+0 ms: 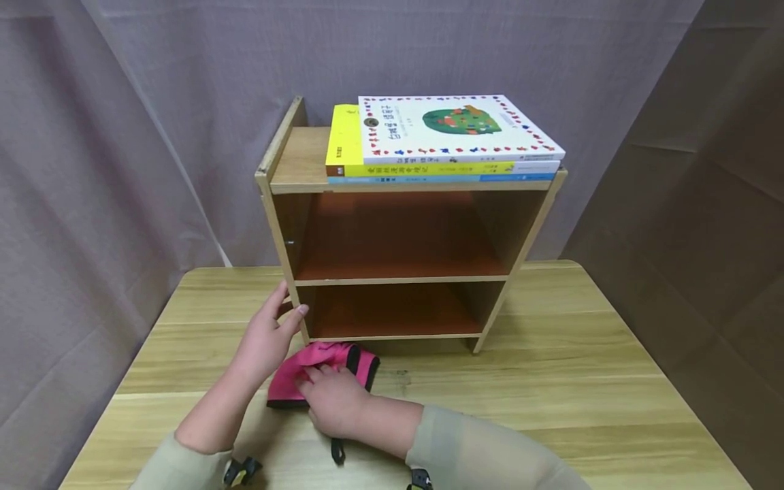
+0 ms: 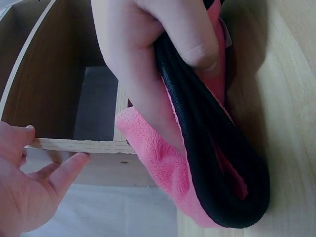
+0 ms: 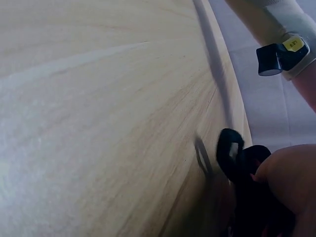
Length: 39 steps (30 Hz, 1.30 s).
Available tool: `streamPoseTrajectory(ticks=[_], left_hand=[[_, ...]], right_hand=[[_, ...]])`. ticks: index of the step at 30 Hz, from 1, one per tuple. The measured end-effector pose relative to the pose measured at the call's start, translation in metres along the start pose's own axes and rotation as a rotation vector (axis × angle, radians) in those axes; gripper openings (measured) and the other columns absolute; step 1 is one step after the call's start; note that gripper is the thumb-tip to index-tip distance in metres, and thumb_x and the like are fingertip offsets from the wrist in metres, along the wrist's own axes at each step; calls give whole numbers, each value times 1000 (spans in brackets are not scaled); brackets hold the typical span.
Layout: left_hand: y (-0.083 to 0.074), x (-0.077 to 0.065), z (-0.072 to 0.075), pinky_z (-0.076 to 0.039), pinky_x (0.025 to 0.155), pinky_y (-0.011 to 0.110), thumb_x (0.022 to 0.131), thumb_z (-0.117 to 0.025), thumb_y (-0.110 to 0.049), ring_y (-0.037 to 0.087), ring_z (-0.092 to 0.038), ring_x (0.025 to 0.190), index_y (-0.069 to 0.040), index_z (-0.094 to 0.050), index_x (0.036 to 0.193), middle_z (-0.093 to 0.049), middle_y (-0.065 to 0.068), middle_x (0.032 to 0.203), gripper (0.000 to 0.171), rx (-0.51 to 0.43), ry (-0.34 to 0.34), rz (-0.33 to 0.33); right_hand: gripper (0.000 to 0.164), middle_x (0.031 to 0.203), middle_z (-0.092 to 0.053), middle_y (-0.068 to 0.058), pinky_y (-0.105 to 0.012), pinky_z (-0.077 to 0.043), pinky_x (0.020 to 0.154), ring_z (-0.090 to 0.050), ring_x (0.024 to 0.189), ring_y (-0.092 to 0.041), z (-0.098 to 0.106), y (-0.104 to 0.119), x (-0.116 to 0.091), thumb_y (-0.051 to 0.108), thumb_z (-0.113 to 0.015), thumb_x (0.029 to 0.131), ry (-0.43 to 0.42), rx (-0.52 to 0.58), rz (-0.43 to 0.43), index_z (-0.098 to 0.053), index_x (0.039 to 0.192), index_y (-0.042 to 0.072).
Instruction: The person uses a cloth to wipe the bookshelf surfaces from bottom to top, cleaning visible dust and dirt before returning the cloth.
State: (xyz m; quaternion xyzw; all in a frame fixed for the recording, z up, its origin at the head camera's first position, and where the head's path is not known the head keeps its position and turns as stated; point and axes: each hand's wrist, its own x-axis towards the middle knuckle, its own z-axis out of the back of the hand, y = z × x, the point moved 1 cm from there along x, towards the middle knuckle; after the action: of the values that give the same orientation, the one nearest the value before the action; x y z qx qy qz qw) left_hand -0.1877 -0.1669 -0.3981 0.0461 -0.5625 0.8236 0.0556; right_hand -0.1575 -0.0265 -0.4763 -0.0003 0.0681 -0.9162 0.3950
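Observation:
A small wooden shelf unit (image 1: 401, 279) stands on the table. My left hand (image 1: 266, 340) grips the front edge of its left side panel, with the thumb on one side and fingers on the other, as the left wrist view (image 2: 29, 187) also shows. My right hand (image 1: 339, 401) holds a pink plush cloth (image 1: 288, 384) with black edging, folded over itself, in front of the shelf's lower left corner. A black loop (image 1: 337, 451) hangs from the cloth. In the right wrist view the right hand (image 3: 291, 182) appears only partly, and the cloth is dark there.
Several books (image 1: 453, 129) lie stacked on the shelf unit's top, a white one uppermost with a yellow one below. The wooden table (image 1: 588, 381) extends to both sides. Grey-purple curtain (image 1: 184, 82) hangs behind, and a darker cloth (image 1: 704, 224) hangs at the right.

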Motion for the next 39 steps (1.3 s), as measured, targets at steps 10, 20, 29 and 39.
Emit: streamPoseTrajectory(ticks=[10, 20, 29, 39], left_hand=[[-3, -1, -1, -54, 93, 39, 102, -57, -24, 34, -45, 134, -23, -30, 157, -42, 13, 149, 61, -9, -4, -16], [-4, 0, -3, -54, 94, 39, 103, -55, -27, 34, -45, 135, -22, -28, 158, -41, 15, 150, 61, 33, 1, -15], [-4, -2, -2, -53, 96, 42, 104, -54, -30, 35, -46, 134, -26, -28, 157, -43, 14, 149, 60, 47, -4, -26], [-3, -3, -1, -52, 97, 42, 103, -54, -33, 33, -46, 134, -21, -22, 159, -37, 13, 154, 66, 63, -7, 2]], right_hand=[[50, 145, -50, 4, -44, -50, 99, -50, 130, -20, 1, -4, -5, 21, -64, 92, 3, 22, 11, -57, 140, 31], [50, 144, -53, 2, -39, -48, 103, -50, 131, -16, 3, -15, -16, 15, -62, 91, -56, 29, 110, -59, 138, 31], [47, 145, -53, 1, -32, -50, 101, -49, 132, -14, 3, -31, -41, 13, -59, 95, -162, 128, 190, -61, 136, 34], [45, 137, -60, 1, -30, -47, 103, -52, 129, -12, 15, -50, -66, 10, -63, 93, -306, 181, 228, -65, 132, 32]])
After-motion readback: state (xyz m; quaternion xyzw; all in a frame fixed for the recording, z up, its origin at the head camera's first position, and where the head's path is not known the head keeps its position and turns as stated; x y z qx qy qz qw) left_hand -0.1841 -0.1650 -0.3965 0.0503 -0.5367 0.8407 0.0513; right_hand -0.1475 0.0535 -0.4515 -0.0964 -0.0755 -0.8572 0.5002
